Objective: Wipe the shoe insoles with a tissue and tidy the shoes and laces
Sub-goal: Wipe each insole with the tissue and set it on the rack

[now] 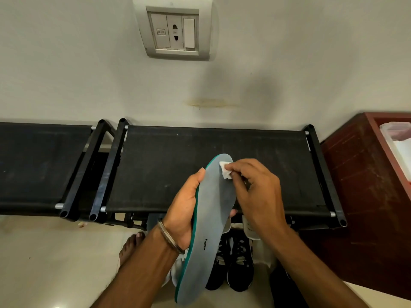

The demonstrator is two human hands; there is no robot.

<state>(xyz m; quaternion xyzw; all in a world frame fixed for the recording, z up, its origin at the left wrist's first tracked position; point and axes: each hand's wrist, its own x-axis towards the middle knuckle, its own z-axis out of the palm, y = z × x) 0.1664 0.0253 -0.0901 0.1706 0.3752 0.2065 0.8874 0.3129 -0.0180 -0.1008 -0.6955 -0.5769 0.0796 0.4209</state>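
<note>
I see my left hand (185, 210) gripping the grey insole (211, 223) along its edge, toe end toward 12 o'clock. My right hand (255, 192) pinches a white tissue (225, 170) against the toe. Below, at 6 o'clock, black shoes (235, 263) sit on the floor (55, 263) before a black shoe rack (169, 156) against the wall (89, 74).

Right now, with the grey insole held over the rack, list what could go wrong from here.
1. The small white tissue wad is only pinched in the right hand's fingertips; it may slip or shred while rubbing.
2. The long grey, green-edged foam insole is gripped mid-length by the left hand, so pressure at its toe end could bend it or twist it loose.
3. If dropped, it would likely land on the black laced sneakers below.
</note>
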